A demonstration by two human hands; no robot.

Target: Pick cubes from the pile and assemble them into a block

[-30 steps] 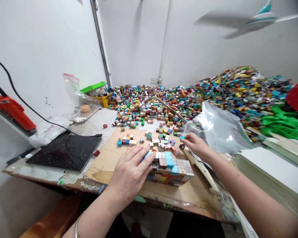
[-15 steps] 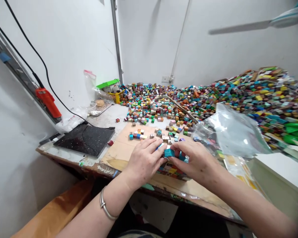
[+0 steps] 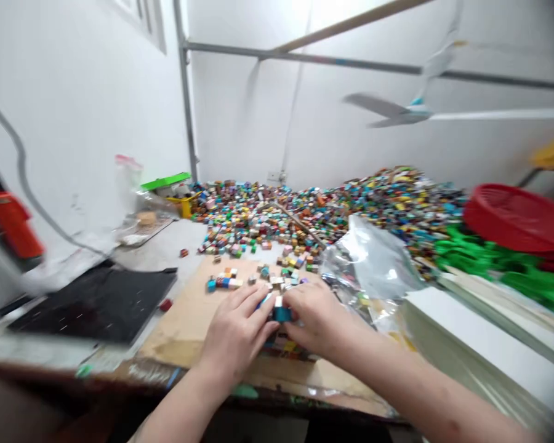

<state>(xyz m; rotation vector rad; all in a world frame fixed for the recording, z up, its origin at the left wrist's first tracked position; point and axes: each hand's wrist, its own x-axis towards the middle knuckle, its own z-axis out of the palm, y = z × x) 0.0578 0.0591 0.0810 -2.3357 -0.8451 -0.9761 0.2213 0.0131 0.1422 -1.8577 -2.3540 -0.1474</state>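
Note:
My left hand [image 3: 237, 332] and my right hand [image 3: 321, 320] press from either side on a packed block of small coloured cubes [image 3: 281, 315] that rests on a cardboard sheet [image 3: 184, 320]. A teal cube shows between my fingers on top. Most of the block is hidden under my hands. Loose cubes [image 3: 224, 282] lie on the cardboard just beyond my fingers. A huge heap of coloured cubes [image 3: 332, 209] fills the back of the table.
A clear plastic bag [image 3: 373, 261] lies right of my hands. A black slab [image 3: 96, 304] sits at left, with an orange tool [image 3: 9, 224] on the wall. White boards [image 3: 484, 344], green plastic pieces [image 3: 489, 258] and a red basket [image 3: 521, 218] are at right. A ceiling fan [image 3: 415, 111] spins above.
My right hand came from the loose cubes by the bag onto the packed block, opposite my left hand. The camera has tilted up and the picture is blurred.

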